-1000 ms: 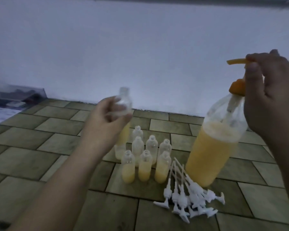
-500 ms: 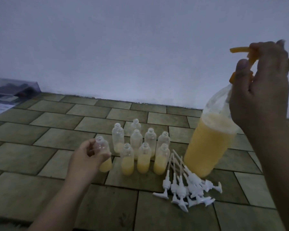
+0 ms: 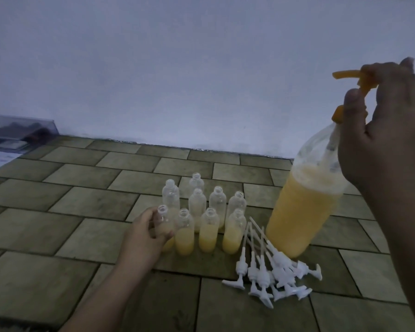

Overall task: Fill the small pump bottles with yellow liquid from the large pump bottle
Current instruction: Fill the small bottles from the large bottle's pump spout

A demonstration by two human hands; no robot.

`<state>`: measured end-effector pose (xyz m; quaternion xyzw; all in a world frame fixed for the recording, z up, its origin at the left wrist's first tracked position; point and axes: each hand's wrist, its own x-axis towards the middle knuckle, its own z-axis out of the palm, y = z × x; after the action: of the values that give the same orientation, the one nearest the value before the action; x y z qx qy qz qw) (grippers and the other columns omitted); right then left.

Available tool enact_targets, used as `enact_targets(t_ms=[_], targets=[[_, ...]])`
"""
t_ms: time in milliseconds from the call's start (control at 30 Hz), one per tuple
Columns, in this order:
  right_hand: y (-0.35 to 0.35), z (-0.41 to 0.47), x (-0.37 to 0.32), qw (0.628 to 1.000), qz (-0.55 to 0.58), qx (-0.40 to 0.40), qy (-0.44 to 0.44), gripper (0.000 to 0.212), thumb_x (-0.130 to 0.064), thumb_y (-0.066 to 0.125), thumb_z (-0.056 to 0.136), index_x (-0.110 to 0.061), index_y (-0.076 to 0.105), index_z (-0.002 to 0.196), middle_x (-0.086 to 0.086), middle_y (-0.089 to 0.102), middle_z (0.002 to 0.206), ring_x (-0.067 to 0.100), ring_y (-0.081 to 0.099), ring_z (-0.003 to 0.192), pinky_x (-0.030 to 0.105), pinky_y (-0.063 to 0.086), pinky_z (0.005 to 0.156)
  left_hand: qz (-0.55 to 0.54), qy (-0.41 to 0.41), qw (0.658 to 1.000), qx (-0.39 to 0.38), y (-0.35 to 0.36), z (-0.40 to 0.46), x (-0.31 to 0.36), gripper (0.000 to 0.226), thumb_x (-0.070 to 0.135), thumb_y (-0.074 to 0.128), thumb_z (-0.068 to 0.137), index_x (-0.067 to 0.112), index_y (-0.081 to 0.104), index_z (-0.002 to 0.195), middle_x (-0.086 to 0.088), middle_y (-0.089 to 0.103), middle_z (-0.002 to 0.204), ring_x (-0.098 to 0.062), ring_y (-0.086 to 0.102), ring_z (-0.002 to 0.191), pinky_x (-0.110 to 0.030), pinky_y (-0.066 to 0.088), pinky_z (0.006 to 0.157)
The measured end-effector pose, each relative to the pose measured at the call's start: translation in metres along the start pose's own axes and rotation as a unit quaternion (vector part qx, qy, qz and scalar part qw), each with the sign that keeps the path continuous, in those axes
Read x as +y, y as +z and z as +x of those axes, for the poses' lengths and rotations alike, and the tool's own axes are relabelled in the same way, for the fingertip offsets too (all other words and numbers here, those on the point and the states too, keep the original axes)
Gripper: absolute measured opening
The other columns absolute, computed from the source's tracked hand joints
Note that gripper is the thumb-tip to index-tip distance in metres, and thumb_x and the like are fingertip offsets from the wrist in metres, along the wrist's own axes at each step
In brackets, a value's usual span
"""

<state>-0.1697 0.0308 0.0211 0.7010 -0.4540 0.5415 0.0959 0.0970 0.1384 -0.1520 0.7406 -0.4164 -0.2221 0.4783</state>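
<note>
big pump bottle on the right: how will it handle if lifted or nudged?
The large pump bottle is probably heavy: yellow liquid fills most of it. It already leans, with the right hand holding only its orange pump head, so it may tip if released. Its clear wall looks like thin plastic, so it likely flexes when squeezed.

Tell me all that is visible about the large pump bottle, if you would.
The large pump bottle is clear plastic, tall, roughly two-thirds full of opaque yellow liquid. It stands tilted on the tiled floor, right of the small bottles, its base beside the white pump heads. An orange collar and pump top crown it, the spout pointing left. The right hand grips the pump top.
</note>
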Motion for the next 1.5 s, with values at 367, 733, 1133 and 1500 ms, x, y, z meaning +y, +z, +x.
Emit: enact_targets(t_ms=[367,733,1133,1500], targets=[[0.0,-0.002,0.003,1.0,-0.023,0.012,-0.014,0.039,-0.032,0.032,0.102,-0.009,0.042,0.133,0.009,0.038,0.146,0.024,0.013,0.146,0.035,0.004,0.117,-0.029,-0.047,0.997,-0.05,-0.048,0.044,-0.04,0.051,-0.005,0.052,0.089,0.015,0.042,0.135,-0.007,0.055,0.13,-0.016,0.051,0.11,-0.032,0.041,0.093],[0.004,0.0,0.013,0.997,-0.053,0.021,-0.054,0.052,-0.042,0.026,0.099,-0.009,0.042,0.135,0.008,0.041,0.145,0.023,0.013,0.146,0.027,0.001,0.116,-0.046,-0.036,0.99,-0.128,-0.009,0.08,-0.024,0.062,0.007,0.066,0.084,0.019,0.039,0.139,0.005,0.047,0.13,-0.018,0.042,0.126,-0.034,0.043,0.094],[0.001,0.002,0.016,0.998,-0.048,0.018,-0.046,0.048,-0.041,0.029,0.101,-0.012,0.041,0.138,0.004,0.042,0.145,0.019,0.019,0.145,0.039,0.027,0.11,-0.035,-0.019,0.983,-0.177,-0.003,0.082,-0.012,0.039,0.006,0.069,0.081,0.02,0.052,0.114,0.005,0.062,0.104,-0.011,0.059,0.096,-0.027,0.049,0.072],[0.001,0.001,0.016,0.998,-0.041,0.009,-0.047,0.045,-0.038,0.032,0.102,-0.011,0.042,0.137,0.007,0.041,0.146,0.021,0.021,0.144,0.028,0.021,0.104,-0.102,-0.039,0.99,-0.09,-0.009,0.086,-0.025,0.032,0.015,0.071,0.081,0.012,0.058,0.109,-0.005,0.066,0.106,-0.022,0.063,0.1,-0.038,0.052,0.082]])
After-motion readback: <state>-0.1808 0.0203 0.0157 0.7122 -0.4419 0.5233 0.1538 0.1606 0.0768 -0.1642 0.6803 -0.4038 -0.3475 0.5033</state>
